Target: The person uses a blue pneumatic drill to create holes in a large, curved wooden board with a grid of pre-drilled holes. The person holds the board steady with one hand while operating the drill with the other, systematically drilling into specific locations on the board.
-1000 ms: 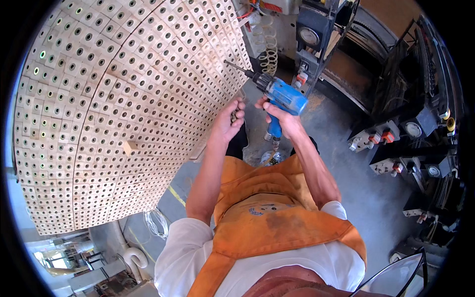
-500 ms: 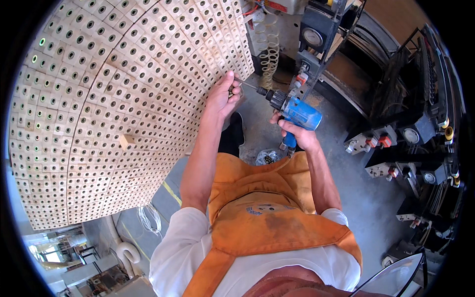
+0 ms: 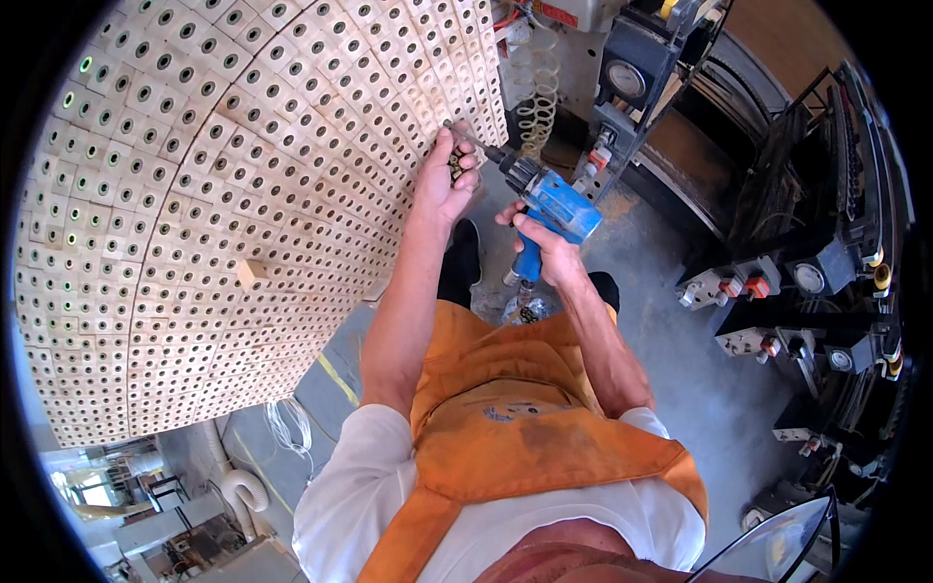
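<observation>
A blue pistol-grip air drill (image 3: 564, 206) is in my right hand (image 3: 546, 245), its fingers closed around the grip. Its black chuck and slim bit point up and left at my left hand (image 3: 442, 189). That hand is curled, palm up, around several small brass-coloured threaded inserts (image 3: 457, 165). Its fingertips meet the bit's end near the right edge of a large upright panel of pale wooden blocks (image 3: 199, 219). Dark-ringed inserts fill most of the panel's holes; toward the upper right edge the holes look pale. Whether the bit touches the wood is hidden by my fingers.
A small wooden block (image 3: 253, 274) juts from the panel. Below the drill, a clear plastic bag (image 3: 530, 309) holds more small metal pieces. A coiled air hose (image 3: 536, 87) hangs beyond. Machinery with pressure gauges (image 3: 809, 278) stands right; a white cable bundle (image 3: 289, 428) lies lower left.
My right hand has brought the drill left and up, so its bit now reaches my left fingertips at the panel. My left hand has risen slightly and still holds the inserts.
</observation>
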A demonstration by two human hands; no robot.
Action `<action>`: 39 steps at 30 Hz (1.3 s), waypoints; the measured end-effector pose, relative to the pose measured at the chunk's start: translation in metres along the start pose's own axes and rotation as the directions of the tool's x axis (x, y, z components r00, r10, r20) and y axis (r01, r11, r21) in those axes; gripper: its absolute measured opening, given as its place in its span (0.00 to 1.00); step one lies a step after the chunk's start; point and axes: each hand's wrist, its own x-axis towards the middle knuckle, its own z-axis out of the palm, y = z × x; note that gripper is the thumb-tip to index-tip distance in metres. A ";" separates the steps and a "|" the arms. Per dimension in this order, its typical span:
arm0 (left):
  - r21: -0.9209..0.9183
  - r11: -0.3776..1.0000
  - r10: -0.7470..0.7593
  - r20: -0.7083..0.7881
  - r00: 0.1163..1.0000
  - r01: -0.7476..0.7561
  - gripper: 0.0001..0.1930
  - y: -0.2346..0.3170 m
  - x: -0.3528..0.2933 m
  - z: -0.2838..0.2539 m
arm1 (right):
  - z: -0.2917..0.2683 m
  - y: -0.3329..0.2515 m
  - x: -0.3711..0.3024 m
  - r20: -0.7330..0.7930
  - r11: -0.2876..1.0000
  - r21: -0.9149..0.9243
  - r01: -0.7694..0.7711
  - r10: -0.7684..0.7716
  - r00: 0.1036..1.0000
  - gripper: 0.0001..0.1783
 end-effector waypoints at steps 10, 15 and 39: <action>0.009 0.961 -0.276 -0.024 0.961 0.276 0.13 -0.032 -0.047 -0.048 | 0.002 -0.005 0.004 0.012 0.983 -0.180 0.028 -0.027 1.000 0.13; 0.120 0.970 -0.206 -0.049 0.977 0.211 0.14 -0.025 -0.055 -0.046 | 0.006 -0.012 0.000 0.008 0.992 -0.125 0.025 -0.024 1.000 0.13; 0.325 0.943 -0.061 -0.031 0.998 0.068 0.14 0.015 -0.029 -0.017 | -0.040 -0.016 -0.040 0.100 0.984 -0.170 -0.054 0.072 0.992 0.13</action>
